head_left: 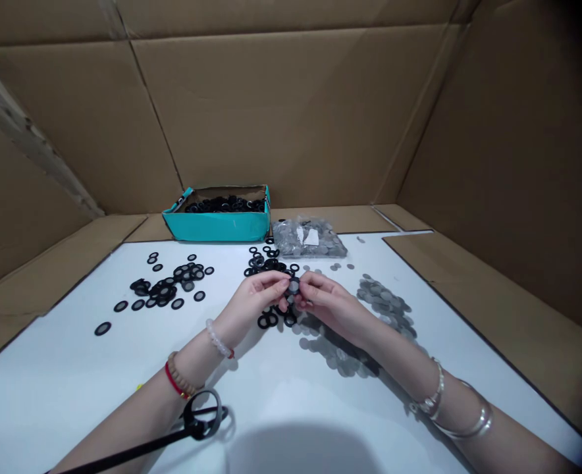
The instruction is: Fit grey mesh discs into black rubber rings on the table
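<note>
Brown corrugated cardboard [291,112] folded up around the back and sides of a white desk [74,368]. At the far edge, a teal box [216,227] heaped with black rings [224,205], and just beside it a clear plastic bag of grey discs [308,238], well filled and carrying a white label.

Left of centre on the desk, a loose group of black rings with grey centres [165,286], apparently already fitted together, a few lying apart from the rest. Nearer the middle, a scatter of bare black rings [266,263], some tucked just under the hands. To the right, a drift of loose grey discs [384,303], spread close to the right forearm. Judging by how things lay, only a small share paired so far, with the box and bag both far fuller than the fitted group.

Near the left forearm, a long-handled black tool with a round frame [208,397], its exact kind unclear.

Left hand [254,299] nearly closed, fingertips pinching one small black ring [293,286] in the gap between the hands. Right hand [328,306] nearly closed too, fingertips pressed on the same ring from the other side. Whether a grey disc sat inside it: hidden by the fingers.
</note>
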Motion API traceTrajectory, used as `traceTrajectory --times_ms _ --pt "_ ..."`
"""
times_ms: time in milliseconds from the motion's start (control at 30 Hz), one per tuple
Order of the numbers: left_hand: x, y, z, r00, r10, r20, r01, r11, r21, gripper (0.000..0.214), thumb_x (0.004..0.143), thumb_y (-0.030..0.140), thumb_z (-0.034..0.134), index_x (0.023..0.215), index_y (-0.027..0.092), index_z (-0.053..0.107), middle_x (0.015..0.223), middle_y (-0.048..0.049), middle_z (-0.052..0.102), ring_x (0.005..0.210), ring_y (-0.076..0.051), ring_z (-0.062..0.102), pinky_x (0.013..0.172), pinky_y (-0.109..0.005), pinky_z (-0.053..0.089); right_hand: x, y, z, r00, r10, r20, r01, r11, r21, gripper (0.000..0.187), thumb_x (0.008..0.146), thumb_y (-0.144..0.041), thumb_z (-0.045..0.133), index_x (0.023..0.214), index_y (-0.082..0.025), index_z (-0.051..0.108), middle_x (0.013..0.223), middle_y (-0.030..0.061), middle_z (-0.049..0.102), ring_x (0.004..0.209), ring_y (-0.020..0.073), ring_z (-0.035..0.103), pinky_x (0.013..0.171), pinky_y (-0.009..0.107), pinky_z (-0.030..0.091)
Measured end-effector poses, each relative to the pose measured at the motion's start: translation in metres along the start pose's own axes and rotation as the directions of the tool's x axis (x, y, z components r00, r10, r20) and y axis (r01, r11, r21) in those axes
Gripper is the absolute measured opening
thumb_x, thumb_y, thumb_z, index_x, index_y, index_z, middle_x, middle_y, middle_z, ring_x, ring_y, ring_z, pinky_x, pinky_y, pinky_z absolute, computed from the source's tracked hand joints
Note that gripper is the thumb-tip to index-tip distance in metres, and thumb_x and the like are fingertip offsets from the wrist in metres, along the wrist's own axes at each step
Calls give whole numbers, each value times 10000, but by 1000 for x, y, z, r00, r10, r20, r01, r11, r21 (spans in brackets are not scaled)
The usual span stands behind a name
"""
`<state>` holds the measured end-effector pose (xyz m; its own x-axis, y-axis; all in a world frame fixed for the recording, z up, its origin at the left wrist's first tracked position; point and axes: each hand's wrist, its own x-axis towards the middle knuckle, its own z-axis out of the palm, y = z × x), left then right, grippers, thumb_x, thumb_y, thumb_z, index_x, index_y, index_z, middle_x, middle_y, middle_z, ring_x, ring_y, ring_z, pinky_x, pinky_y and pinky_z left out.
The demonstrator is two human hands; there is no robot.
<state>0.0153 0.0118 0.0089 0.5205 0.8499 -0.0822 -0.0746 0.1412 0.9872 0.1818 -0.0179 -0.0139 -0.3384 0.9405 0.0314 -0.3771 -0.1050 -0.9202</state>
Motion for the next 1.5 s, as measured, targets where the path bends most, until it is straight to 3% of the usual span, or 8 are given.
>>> traceTrajectory --times_ms 700,833,933,1100,1233,1333,1400,1500 --pt "0 10 0 987 92 -128 -31 911 411 205 657 332 637 696 135 599 556 14 555 437 -90 471 447 -215 379 0 -5 4 974 -214 -69 123 764 -633 250 819 -403 517 694 -187 522 648 -20 473 617 129 460 575 247 353" --pt "4 31 -50 945 262 -196 -20 644 765 252 733 366 540 839 172 660 832 -52 683 611 -155 578 565 -250 435 -2 -16 -6 986 -164 -23 79 583 -808 257 847 -409 482 1008 -233 576 959 42 587 842 178 537 715 285 406" --pt "4 39 -102 872 281 -401 352 210 912 263 765 290 457 848 203 691 846 -70 698 765 -222 613 668 -290 435 -4 -25 -18 995 -99 -16 25 395 -918 274 817 -426 521 1000 -237 599 997 52 583 891 205 537 756 309 406" --pt "1 31 -136 784 310 -537 543 76 837 259 676 168 494 828 121 697 888 -193 646 872 -354 581 760 -463 400 -6 -22 -26 999 47 -9 -22 268 -963 259 771 -395 584 969 -230 609 941 45 581 808 193 547 684 281 411" --pt "4 24 -106 857 422 -295 277 106 955 357 749 247 467 1059 149 614 1063 -162 561 1001 -294 515 852 -410 378 -5 -12 -26 1000 16 18 13 280 -960 162 772 -309 581 900 -215 614 862 44 586 742 181 539 637 274 401" --pt "2 16 -74 994 73 83 -106 405 908 332 746 406 512 966 194 641 900 -66 603 785 -191 559 690 -269 434 -3 -9 -27 999 -26 31 37 308 -951 89 754 -259 594 825 -208 606 785 34 588 688 175 532 602 275 391" --pt "-1 9 -57 965 -111 239 -165 450 878 362 616 452 647 871 195 654 767 -22 594 673 -163 532 581 -229 406 -2 -10 -28 999 -46 14 29 331 -943 65 753 -243 589 807 -208 601 746 24 591 660 169 531 580 270 384" --pt "-6 3 -42 966 -85 244 -191 404 895 315 538 367 708 784 182 639 669 13 551 580 -128 472 497 -211 335 -1 -13 -29 997 -75 -1 25 347 -937 58 753 -258 597 775 -208 613 719 20 596 649 168 532 571 265 384"
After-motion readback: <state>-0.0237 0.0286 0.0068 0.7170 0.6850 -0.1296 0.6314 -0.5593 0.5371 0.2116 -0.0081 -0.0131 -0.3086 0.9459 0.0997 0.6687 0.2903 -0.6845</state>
